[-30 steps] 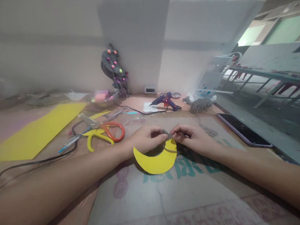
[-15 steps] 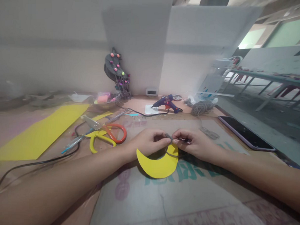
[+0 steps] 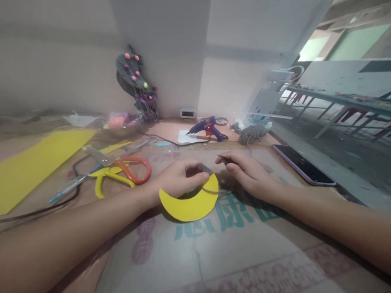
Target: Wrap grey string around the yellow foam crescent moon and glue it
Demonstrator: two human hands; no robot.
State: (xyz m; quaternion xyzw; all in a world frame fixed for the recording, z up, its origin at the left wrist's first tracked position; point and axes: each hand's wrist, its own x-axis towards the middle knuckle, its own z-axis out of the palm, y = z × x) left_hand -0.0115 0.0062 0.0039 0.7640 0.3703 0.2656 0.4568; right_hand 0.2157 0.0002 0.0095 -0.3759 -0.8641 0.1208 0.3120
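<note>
My left hand (image 3: 180, 177) pinches a yellow paper crescent (image 3: 189, 208) near its upper right tip. Grey yarn (image 3: 210, 191) lies across that end of the crescent, and the tip itself looks wrapped in grey. A short distance to the right, my right hand (image 3: 248, 174) is closed, thumb against fingers, on what looks like the grey yarn; a thin dark end pokes out past the fingertips. Part of the strand between the hands is in shadow. Both hands are just above a board with green and red printed characters.
Scissors (image 3: 132, 170) with orange and yellow handles lie left, beside yellow paper (image 3: 39, 164) and a black cord. At the back are a glue gun (image 3: 209, 129), a small digital clock (image 3: 188, 113), a yarn ball (image 3: 253, 134) and a decorated grey crescent (image 3: 130, 74). A phone (image 3: 303, 164) lies right.
My right hand has moved away from the crescent's tip, opening a gap between the hands. My left hand still holds the crescent. The whole view has shifted slightly.
</note>
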